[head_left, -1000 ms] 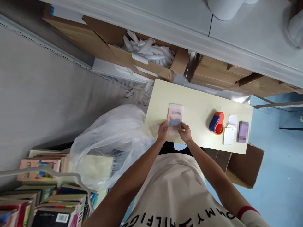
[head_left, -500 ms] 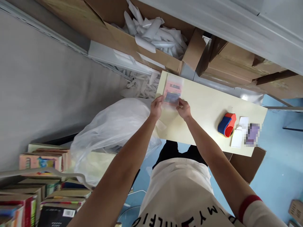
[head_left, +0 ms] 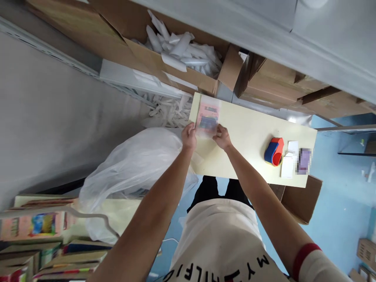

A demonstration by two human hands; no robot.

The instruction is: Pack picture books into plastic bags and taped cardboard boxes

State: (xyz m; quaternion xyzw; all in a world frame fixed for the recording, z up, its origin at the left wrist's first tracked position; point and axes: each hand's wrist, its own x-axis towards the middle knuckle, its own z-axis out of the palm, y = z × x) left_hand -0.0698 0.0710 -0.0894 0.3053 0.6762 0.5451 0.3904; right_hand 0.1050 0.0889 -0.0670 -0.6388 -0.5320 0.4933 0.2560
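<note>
A pink book (head_left: 209, 113) inside a translucent, milky sleeve lies over the left end of the pale table (head_left: 243, 129). My left hand (head_left: 188, 136) is closed on the sleeve's lower left edge. At the lower right edge, my right hand (head_left: 222, 137) pinches the same sleeve between thumb and fingers. The sleeve reaches past the book's top edge. Its print is too blurred to read. A large clear plastic bag (head_left: 132, 160) bulges just left of my left forearm.
Toward the table's right end stand a red and blue tape dispenser (head_left: 273, 152), white cards (head_left: 287, 166) and a blurred-out purple item (head_left: 304, 160). Beyond the table, a cardboard box (head_left: 173, 74) holds crumpled white sleeves. Books (head_left: 38, 225) are stacked at lower left. An open carton (head_left: 302, 199) sits below right.
The camera view has shifted, so the table and its items appear slightly further left. Both hands keep hold of the sleeved book, and the right hand sits slightly lower along its edge.
</note>
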